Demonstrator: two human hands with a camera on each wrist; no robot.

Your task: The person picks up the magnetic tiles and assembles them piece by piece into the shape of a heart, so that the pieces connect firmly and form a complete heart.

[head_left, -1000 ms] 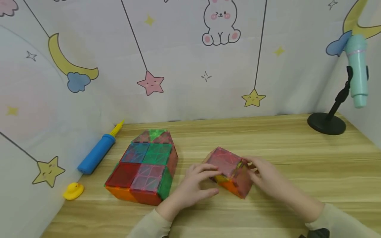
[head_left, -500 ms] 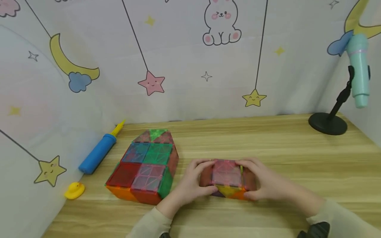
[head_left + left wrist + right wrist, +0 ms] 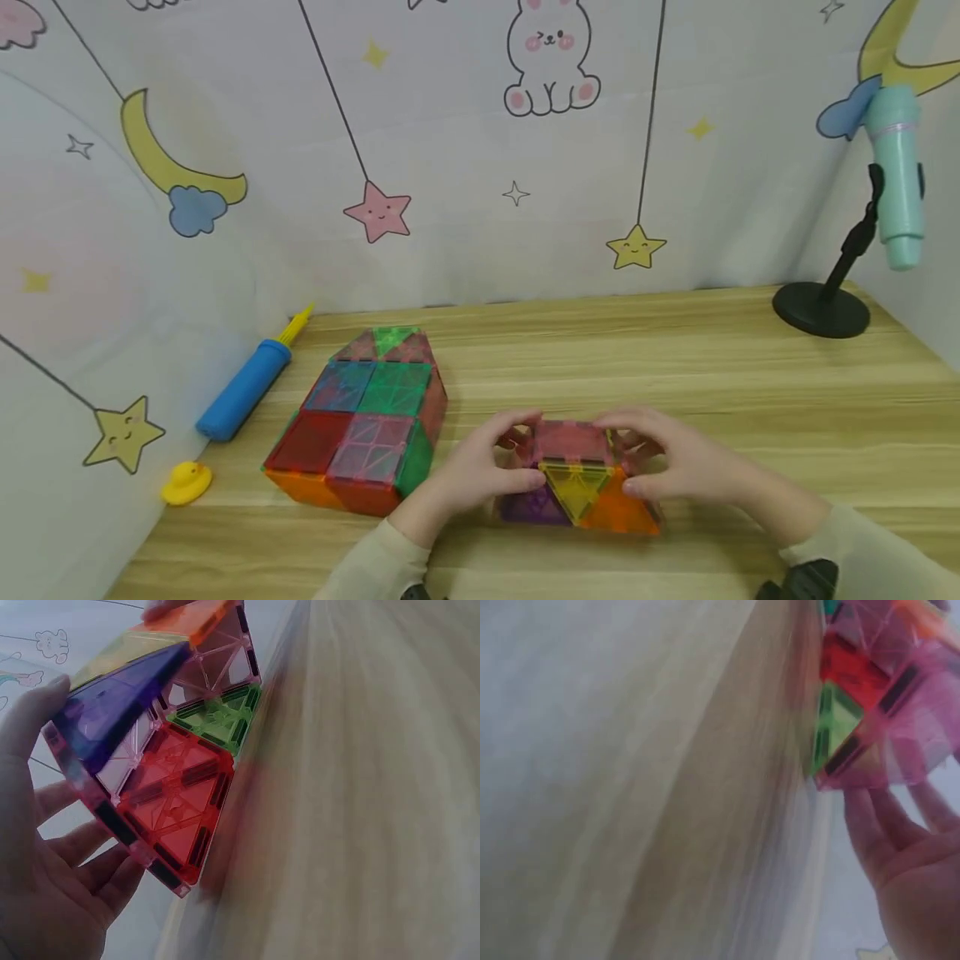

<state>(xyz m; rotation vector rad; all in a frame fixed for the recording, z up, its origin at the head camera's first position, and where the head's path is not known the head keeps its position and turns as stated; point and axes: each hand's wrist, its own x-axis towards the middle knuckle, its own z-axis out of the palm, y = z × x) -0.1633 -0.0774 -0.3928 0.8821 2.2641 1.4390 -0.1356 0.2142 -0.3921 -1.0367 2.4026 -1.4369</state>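
My left hand and right hand clamp the small tile block between them, 1 on each end, fingers curled over its pink top and thumbs on the near faces. The left wrist view shows my left fingers spread behind the pink end panel, thumb on the purple tile. The right wrist view is blurred, but my right fingers reach under the pink side. The block sits dead centre between my palms on the table, its long axis running hand to hand, so neither hand is nearer. The big tile build lies just beyond my left hand, apart from the block.
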